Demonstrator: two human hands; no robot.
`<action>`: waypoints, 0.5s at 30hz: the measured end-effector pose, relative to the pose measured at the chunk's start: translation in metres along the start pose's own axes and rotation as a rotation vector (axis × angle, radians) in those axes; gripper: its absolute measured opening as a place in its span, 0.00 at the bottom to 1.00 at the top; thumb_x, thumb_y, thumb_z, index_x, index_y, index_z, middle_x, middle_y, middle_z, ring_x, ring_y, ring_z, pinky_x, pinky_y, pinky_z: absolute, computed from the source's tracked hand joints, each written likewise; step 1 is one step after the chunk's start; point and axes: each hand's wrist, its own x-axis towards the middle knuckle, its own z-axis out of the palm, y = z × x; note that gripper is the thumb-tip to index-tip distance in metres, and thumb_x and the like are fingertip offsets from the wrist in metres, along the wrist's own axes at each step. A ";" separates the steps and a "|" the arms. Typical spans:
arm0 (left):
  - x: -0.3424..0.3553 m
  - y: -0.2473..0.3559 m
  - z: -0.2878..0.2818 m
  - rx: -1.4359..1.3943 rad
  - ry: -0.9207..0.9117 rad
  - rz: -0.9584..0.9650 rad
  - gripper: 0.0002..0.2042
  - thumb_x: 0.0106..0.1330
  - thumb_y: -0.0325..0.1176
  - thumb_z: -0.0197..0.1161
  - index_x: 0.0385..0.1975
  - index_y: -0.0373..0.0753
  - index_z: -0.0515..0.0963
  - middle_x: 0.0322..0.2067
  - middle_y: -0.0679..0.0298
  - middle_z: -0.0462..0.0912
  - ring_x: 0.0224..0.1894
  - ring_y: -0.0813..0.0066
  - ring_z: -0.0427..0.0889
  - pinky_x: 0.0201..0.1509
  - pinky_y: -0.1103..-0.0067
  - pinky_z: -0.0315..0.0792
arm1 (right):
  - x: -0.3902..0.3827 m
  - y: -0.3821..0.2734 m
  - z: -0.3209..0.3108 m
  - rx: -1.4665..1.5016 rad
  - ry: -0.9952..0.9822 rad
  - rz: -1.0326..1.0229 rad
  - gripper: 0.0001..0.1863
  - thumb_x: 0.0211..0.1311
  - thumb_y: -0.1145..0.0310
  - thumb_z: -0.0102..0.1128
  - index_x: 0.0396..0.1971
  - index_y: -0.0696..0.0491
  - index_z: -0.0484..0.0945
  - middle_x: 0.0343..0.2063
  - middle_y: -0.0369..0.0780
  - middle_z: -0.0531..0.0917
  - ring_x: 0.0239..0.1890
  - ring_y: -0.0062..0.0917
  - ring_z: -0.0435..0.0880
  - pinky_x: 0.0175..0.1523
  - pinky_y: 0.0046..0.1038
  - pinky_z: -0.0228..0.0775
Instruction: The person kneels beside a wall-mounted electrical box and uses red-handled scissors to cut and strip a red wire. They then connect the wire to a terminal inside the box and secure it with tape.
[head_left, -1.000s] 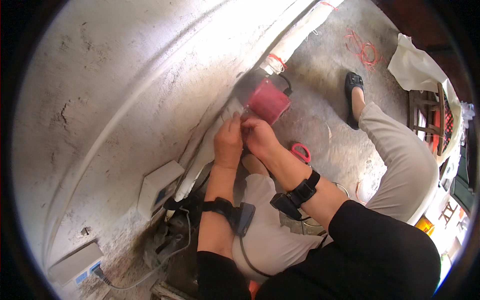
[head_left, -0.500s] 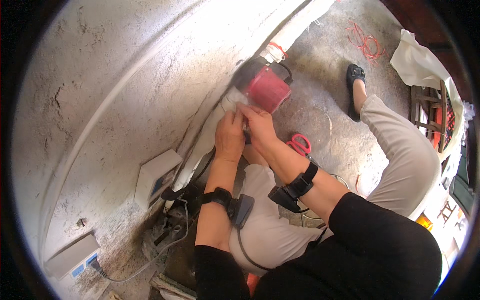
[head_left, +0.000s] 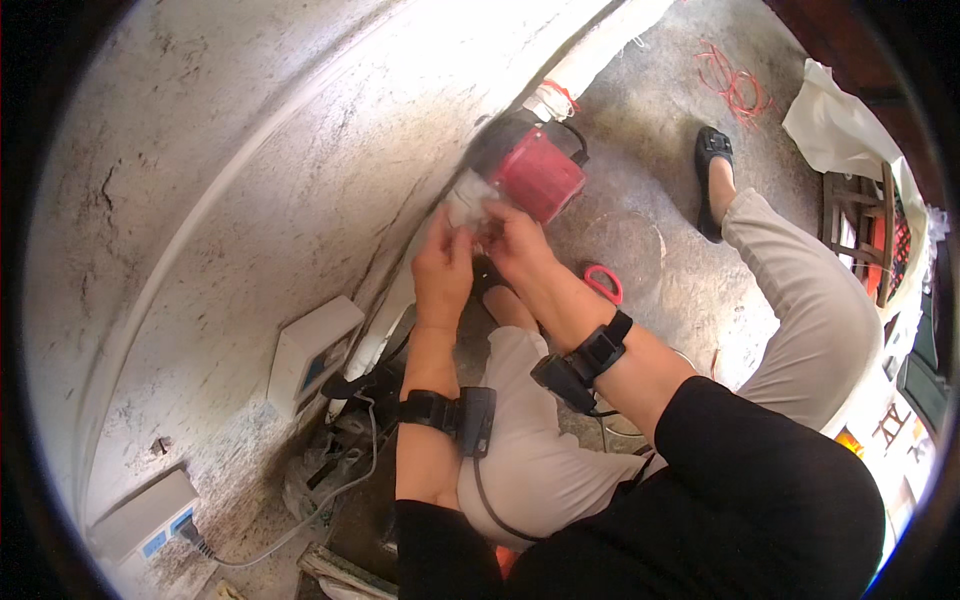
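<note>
Low by the wall, my left hand (head_left: 442, 262) pinches a whitish piece of material (head_left: 466, 198); I cannot tell what it is. My right hand (head_left: 516, 240) also grips this piece from the right, fingers curled. Just beyond my hands sits a red motor-like machine (head_left: 540, 178) with a black cord and a dark front part that is hard to make out. Red-handled scissors (head_left: 604, 281) lie on the floor right of my right wrist, their blades hidden by my arm.
Along the wall (head_left: 200, 150) run a white wrapped length (head_left: 580, 70), a white box (head_left: 312, 355) and a socket strip (head_left: 140, 520) with a plug. Tangled red cord (head_left: 735, 90) lies on the floor. A wooden frame (head_left: 850, 220) with white sheeting is at the right.
Both hands have shifted upward toward the red machine, the left one also slightly leftward. More of the whitish piece now shows above my fingertips.
</note>
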 end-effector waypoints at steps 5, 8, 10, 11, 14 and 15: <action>0.003 0.015 -0.012 0.579 0.144 -0.036 0.15 0.59 0.36 0.55 0.43 0.37 0.73 0.26 0.50 0.80 0.30 0.54 0.80 0.36 0.66 0.71 | 0.004 -0.004 -0.004 0.011 -0.055 0.094 0.09 0.52 0.73 0.61 0.32 0.54 0.72 0.24 0.35 0.73 0.23 0.22 0.70 0.27 0.25 0.62; 0.005 0.027 -0.032 0.771 -0.025 -0.124 0.15 0.58 0.40 0.55 0.38 0.35 0.74 0.28 0.47 0.79 0.34 0.48 0.78 0.38 0.61 0.70 | 0.005 -0.007 -0.008 -0.010 -0.105 0.114 0.09 0.53 0.72 0.61 0.34 0.52 0.72 0.25 0.35 0.73 0.24 0.22 0.70 0.29 0.24 0.62; 0.006 0.037 -0.048 0.806 -0.036 -0.202 0.14 0.57 0.40 0.57 0.35 0.35 0.76 0.29 0.46 0.79 0.35 0.48 0.78 0.39 0.63 0.70 | 0.005 -0.007 -0.010 -0.044 -0.143 0.068 0.09 0.54 0.72 0.61 0.34 0.52 0.72 0.25 0.34 0.74 0.24 0.21 0.70 0.29 0.24 0.62; 0.004 0.042 -0.053 0.825 -0.043 -0.244 0.14 0.57 0.40 0.57 0.34 0.34 0.76 0.30 0.46 0.79 0.36 0.48 0.78 0.39 0.63 0.71 | 0.006 -0.007 -0.012 -0.061 -0.149 0.044 0.09 0.54 0.72 0.61 0.35 0.51 0.72 0.25 0.34 0.74 0.24 0.21 0.70 0.29 0.24 0.62; -0.006 0.053 -0.059 0.897 0.019 -0.064 0.15 0.52 0.40 0.62 0.33 0.35 0.79 0.28 0.46 0.79 0.35 0.49 0.79 0.39 0.64 0.71 | 0.010 -0.006 -0.015 -0.040 -0.155 0.081 0.09 0.54 0.73 0.61 0.34 0.51 0.72 0.26 0.33 0.74 0.25 0.21 0.70 0.30 0.23 0.62; -0.006 0.057 -0.060 0.963 -0.060 -0.106 0.14 0.52 0.40 0.62 0.32 0.36 0.79 0.29 0.47 0.79 0.35 0.49 0.79 0.40 0.64 0.71 | 0.010 -0.006 -0.016 -0.057 -0.194 0.061 0.09 0.54 0.72 0.61 0.34 0.51 0.72 0.26 0.33 0.74 0.25 0.21 0.70 0.30 0.23 0.62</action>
